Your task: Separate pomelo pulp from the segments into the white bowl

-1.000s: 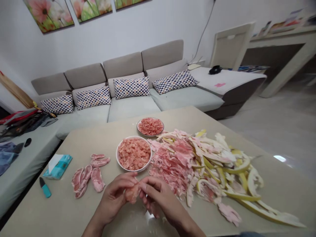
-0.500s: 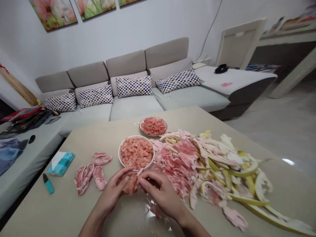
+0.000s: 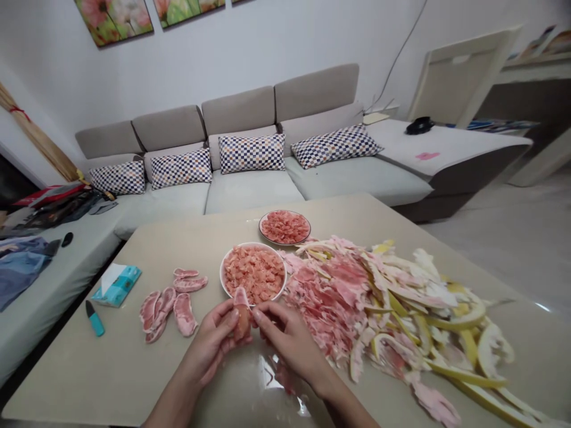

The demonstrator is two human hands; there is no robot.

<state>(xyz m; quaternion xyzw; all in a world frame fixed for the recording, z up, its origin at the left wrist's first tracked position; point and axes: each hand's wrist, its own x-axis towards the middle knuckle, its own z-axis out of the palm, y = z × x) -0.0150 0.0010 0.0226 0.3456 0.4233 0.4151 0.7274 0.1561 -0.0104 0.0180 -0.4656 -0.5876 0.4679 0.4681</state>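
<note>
Hands together low over the worktop [image 3: 134, 371], left hand [image 3: 209, 343] curled around a peeled pomelo segment [image 3: 241, 318], right hand [image 3: 289, 340] just beside it, with fingertips [image 3: 259, 315] at the segment's right flank. Freshest change: the segment now upright, narrow end on top, no longer lying crosswise between both hands as half a second earlier. A pale flap of membrane showing at the tip, above moist orange-pink flesh, and more of that flesh now facing the right fingertips. Segment's place: in the left hand, above the worktop, just at 6 o'clock from the bowl.

Around the hands: at 12 o'clock, a white bowl [image 3: 253, 243] heaped with pink flesh; at 1 o'clock and farther off, a round plate [image 3: 261, 229] of the same flesh. At 3 o'clock, a broad heap of pink membrane and yellow-white rind [image 3: 339, 291]. At 10 o'clock, a small group of peeled segments [image 3: 185, 315], then a teal tissue packet [image 3: 116, 286]; at 9 o'clock, a teal-handled utility knife [image 3: 94, 318].

Hard to make out: the segment's lower end, buried in the left fingers; whether the right fingertips grip or only touch. Also unclear, a pink scrap [image 3: 283, 377] partly behind the right hand, blurred by glare. Both forearms cut off by the bottom edge.
</note>
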